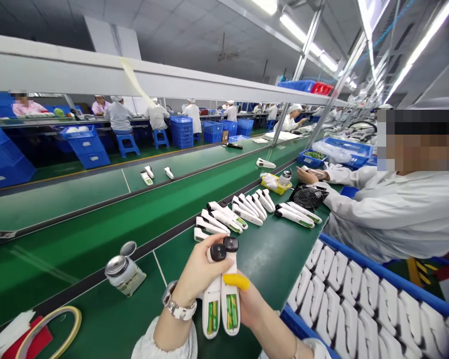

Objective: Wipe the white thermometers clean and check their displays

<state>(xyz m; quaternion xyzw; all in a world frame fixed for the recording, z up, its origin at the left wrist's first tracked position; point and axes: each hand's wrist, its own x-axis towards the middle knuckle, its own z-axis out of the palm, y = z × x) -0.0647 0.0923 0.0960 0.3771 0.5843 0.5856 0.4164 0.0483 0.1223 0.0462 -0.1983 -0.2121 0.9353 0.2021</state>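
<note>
Two white thermometers (221, 291) stand side by side in my grip, dark round heads up, their open backs showing green batteries low down. My left hand (200, 271) is wrapped around them from the left, fingers curled shut near the heads, a watch (177, 305) on that wrist. My right hand (252, 301) closes on them from the right, with a yellow finger cover (236, 281) pressed across the right-hand one. I hold the pair just above the green belt (97, 239), close to my body.

Beyond them on the belt lie rows of the same white thermometers (243, 212). To my left sit a small metal pump bottle (124, 273) and, nearer the corner, a tape roll (48, 326). At my right a blue tray (362, 304) is packed with white shells standing on edge. Further right a co-worker in a white coat (392, 212) works beside a small black fan (307, 197) and a yellow tray (277, 185).
</note>
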